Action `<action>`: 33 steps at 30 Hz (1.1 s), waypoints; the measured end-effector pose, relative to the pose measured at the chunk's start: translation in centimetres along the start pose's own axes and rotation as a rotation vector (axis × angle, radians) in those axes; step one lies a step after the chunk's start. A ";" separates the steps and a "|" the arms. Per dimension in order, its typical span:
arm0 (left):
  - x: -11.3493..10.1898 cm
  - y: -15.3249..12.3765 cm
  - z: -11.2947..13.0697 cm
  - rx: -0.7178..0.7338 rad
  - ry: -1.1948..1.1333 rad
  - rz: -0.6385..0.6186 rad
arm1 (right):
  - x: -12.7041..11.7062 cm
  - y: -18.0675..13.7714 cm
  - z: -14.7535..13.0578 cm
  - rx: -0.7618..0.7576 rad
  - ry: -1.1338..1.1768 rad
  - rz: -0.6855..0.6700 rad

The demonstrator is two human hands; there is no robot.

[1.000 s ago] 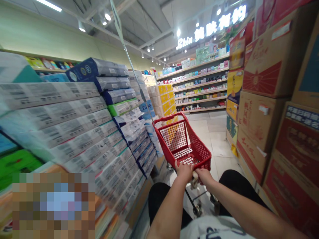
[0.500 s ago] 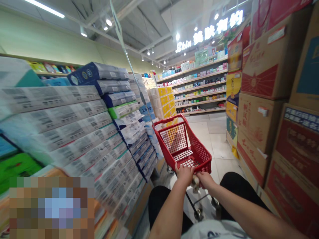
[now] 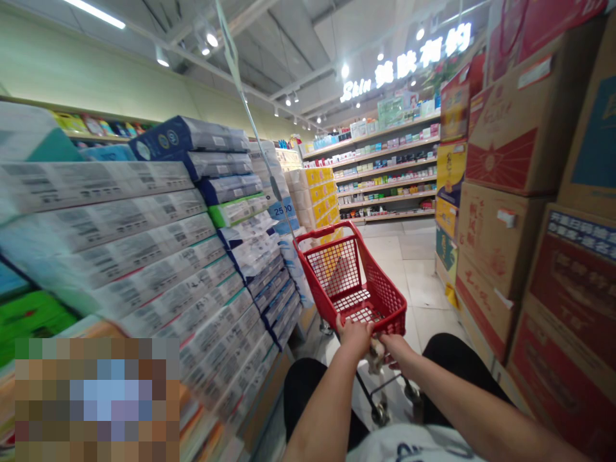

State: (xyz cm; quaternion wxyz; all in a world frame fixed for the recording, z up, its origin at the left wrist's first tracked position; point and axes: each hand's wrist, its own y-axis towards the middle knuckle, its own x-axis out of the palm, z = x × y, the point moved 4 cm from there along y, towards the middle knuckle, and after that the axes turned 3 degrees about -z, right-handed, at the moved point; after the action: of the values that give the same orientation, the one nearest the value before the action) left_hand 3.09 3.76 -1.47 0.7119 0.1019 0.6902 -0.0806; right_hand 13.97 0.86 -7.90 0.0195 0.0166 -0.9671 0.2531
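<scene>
A small red plastic shopping cart (image 3: 394,295) with a mesh basket stands in front of my knees. My left hand (image 3: 353,337) is closed on the near rim of its basket. Just to the right, my right hand (image 3: 392,348) also grips that near end, its fingertips partly hidden. Between and below the hands hangs a small pale thing (image 3: 375,359) whose kind I cannot make out. A thin pole (image 3: 262,154) rises from the cart's far left corner. The part of the basket that shows holds no goods.
Stacked plastic-wrapped paper packs (image 3: 158,237) line the left side, close to the cart. Tall piles of cardboard boxes (image 3: 500,154) stand on the right. A tiled floor aisle (image 3: 414,256) runs between them toward stocked shelves (image 3: 385,163). A blurred patch covers the lower left.
The view has shifted very slightly. Both hands keep their places on the cart.
</scene>
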 end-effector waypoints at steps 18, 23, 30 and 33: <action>0.2 0.0 -0.1 -0.008 -0.010 0.007 | -1.5 2.8 0.1 -0.347 -0.561 0.252; 0.1 0.0 -0.1 -0.026 -0.007 0.026 | -1.0 2.9 0.3 -0.250 -0.505 0.141; -0.8 -0.5 0.2 0.010 0.047 -0.053 | -1.0 2.9 0.0 -0.317 -0.456 0.142; -0.8 -0.6 0.3 0.007 0.055 -0.059 | -1.4 2.4 -0.4 -0.394 -0.547 0.229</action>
State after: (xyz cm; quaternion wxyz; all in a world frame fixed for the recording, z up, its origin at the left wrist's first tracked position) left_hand 3.18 3.10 -0.65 0.6895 0.0861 0.7120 -0.1012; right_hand 15.24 3.20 -8.82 -0.2659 -0.0290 -0.9624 0.0483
